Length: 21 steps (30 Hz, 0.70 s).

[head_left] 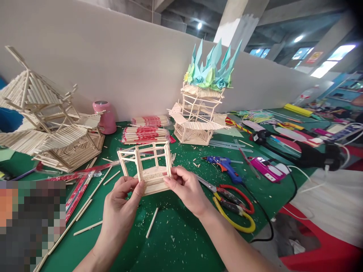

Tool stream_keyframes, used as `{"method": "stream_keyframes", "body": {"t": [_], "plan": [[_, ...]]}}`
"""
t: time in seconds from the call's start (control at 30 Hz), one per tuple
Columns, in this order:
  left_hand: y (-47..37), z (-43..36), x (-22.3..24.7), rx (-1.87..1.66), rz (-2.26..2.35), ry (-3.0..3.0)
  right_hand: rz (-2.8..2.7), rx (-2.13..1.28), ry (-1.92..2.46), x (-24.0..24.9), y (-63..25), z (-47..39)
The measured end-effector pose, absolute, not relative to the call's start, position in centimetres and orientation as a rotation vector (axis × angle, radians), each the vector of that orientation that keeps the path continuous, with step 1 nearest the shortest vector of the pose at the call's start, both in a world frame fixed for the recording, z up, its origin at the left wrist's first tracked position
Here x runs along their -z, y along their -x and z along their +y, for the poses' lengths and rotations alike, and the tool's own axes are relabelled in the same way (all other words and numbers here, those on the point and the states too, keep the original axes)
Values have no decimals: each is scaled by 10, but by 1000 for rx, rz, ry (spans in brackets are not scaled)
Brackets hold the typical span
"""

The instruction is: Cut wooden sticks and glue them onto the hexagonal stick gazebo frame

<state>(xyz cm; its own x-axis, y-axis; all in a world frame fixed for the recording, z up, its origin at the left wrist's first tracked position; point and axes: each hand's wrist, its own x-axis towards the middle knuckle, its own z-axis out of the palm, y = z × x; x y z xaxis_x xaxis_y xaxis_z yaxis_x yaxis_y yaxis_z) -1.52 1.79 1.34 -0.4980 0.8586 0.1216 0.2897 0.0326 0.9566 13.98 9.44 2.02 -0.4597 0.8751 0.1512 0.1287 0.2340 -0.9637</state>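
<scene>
In the head view, the chief risk seems to lie in the small stick frame, held up above the near part of the green desk. Its uprights and rails are thin and look joined only at their ends, so too firm a pinch, or the two hands pulling unevenly, could crack a joint or skew the frame. A slack grip at one side could let it tilt and drop onto the desk. The loose stick lying below could roll if a wrist brushes it. On the right, the forearm passes near the scissors, and a sideways sweep might knock them. The blue glue gun lies beyond that hand; if it is hot, which cannot be told from here, a careless reach could burn, and its black cable could snag.

The left hand is nearly closed, thumb and fingers pinching the frame at its lower left corner. The right hand is likewise nearly closed, thumb in front at the lower right corner by an upright, with its fingers partly hidden. Both grasp the frame, its open side facing up.
</scene>
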Motion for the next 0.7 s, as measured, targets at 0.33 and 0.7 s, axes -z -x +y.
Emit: {"method": "stream_keyframes", "body": {"t": [0.33, 0.7], "plan": [[16, 18, -15, -1456, 1794, -1175, -1684, -1262, 997, -20, -141, 96], [14, 21, -16, -1484, 1770, -1213, -2343, 19, 649, -59, -124, 94]]}}
